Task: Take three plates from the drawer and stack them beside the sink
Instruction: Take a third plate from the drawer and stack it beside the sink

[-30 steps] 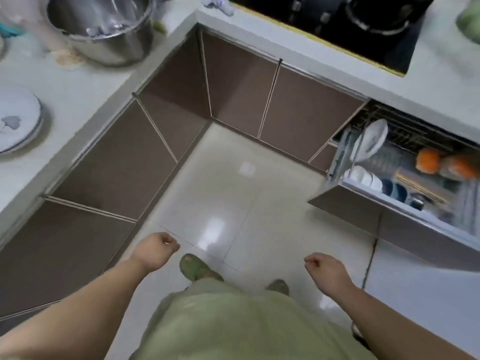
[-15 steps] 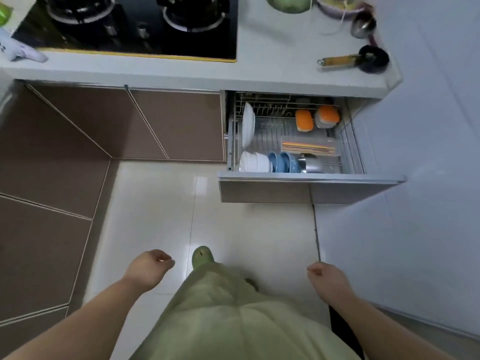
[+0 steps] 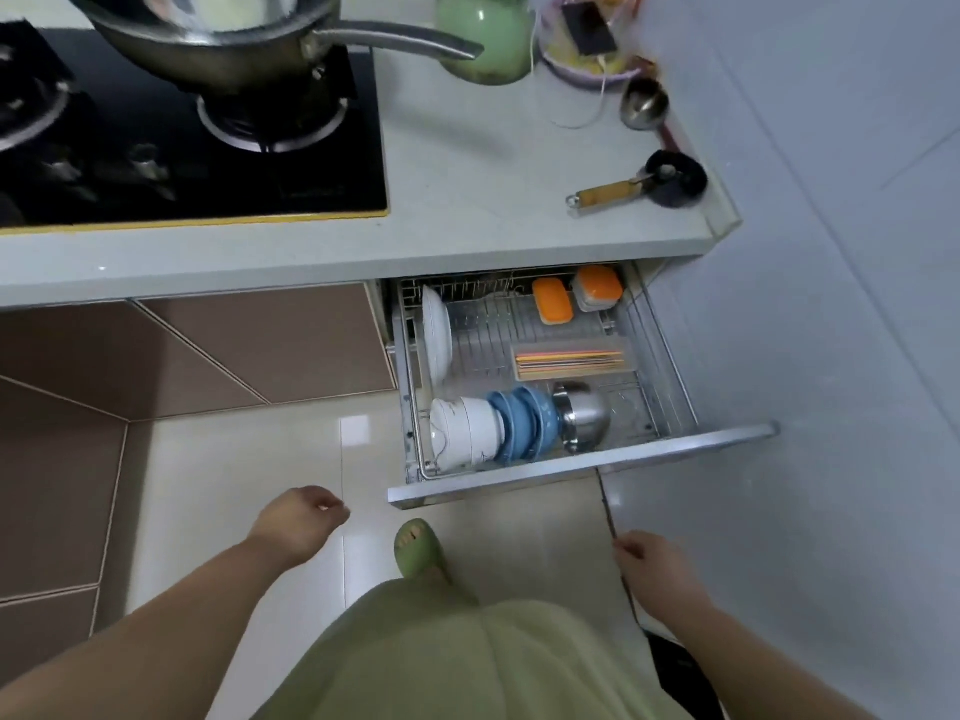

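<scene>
Our left hand (image 3: 298, 522) and right hand (image 3: 652, 566): both loosely curled, holding nothing. Open drawer (image 3: 571, 475): just ahead, between them. White plates (image 3: 436, 335): upright, far-left in its rack.

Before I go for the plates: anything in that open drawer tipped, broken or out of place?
Nothing stands out. The white plates stand on edge in the drawer rack, bowls nested on their sides. Both hands are empty.
</scene>
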